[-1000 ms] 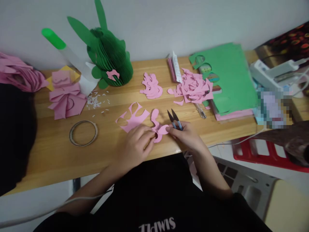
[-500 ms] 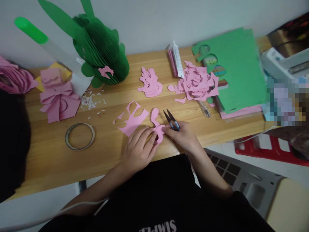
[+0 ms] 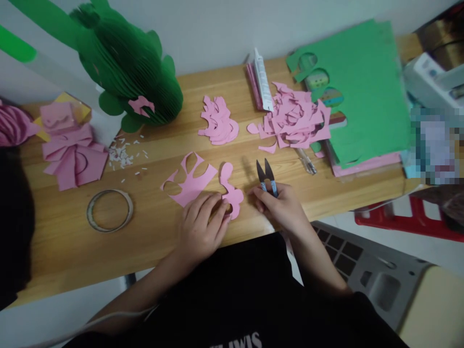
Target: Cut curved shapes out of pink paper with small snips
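My left hand (image 3: 203, 220) is closed on the lower left edge of a curvy pink paper cutout (image 3: 235, 197), held at the table's front. Black-bladed thread snips (image 3: 267, 176) with blue handles sit in my right hand (image 3: 281, 205), blades apart and pointing away from me. That hand is to the right of the cutout, not touching it. Just beyond my left hand lies a pink paper scrap (image 3: 192, 181) with rounded holes. Further back is a small stack of pink cutouts (image 3: 219, 121), beside a heap of pink offcuts (image 3: 295, 118).
A green honeycomb paper figure (image 3: 134, 67) stands at the back left. On the left lie a tape roll (image 3: 109, 210), white bits (image 3: 121, 153) and folded pink paper (image 3: 78, 159). Green sheets (image 3: 373, 96), a white tube (image 3: 263, 82) and a pen (image 3: 307, 162) are at right.
My right hand has drawn away from the cutout to the right, with the snips still in it. My left hand keeps hold of the cutout. The view has shifted slightly.
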The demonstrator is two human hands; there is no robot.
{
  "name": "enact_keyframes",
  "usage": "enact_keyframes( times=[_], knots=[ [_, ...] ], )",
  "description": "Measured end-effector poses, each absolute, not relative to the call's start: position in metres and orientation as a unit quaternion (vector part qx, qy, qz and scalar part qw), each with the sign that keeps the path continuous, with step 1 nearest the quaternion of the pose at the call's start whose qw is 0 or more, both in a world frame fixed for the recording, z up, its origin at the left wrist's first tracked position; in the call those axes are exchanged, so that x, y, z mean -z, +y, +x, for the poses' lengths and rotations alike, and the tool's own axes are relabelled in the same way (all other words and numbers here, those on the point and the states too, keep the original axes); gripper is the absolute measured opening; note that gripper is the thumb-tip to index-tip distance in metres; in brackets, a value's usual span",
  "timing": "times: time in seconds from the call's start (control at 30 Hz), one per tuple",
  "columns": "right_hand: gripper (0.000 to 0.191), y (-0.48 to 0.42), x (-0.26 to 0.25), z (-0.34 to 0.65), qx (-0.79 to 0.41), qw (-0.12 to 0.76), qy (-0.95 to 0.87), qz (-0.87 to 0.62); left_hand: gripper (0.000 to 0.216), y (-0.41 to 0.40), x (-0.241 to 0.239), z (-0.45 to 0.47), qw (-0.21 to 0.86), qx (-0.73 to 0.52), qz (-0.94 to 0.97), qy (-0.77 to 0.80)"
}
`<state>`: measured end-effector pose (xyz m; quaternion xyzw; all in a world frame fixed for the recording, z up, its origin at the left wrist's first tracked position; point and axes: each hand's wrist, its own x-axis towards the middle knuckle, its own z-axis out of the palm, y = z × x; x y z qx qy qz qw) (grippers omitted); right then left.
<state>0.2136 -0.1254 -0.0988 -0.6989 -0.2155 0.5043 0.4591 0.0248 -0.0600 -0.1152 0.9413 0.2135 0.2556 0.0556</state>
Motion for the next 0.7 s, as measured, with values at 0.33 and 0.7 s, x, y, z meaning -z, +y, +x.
enact_keyframes(
  times=[0.33,0.7],
  knots=[
    [0.027,-0.1263,0.0957,0.2146,-0.524,0.487,-0.192,-0.672,0.033,-0.0573,0.1153,0.0195,0.118,-0.258,0.937,0.205],
    [0.031,-0.1279,0.0947,0.2154,-0.534,0.497,-0.190,-0.658,0.032,-0.0573,0.1125,0.0206,0.099,-0.241,0.943,0.209]
  ],
)
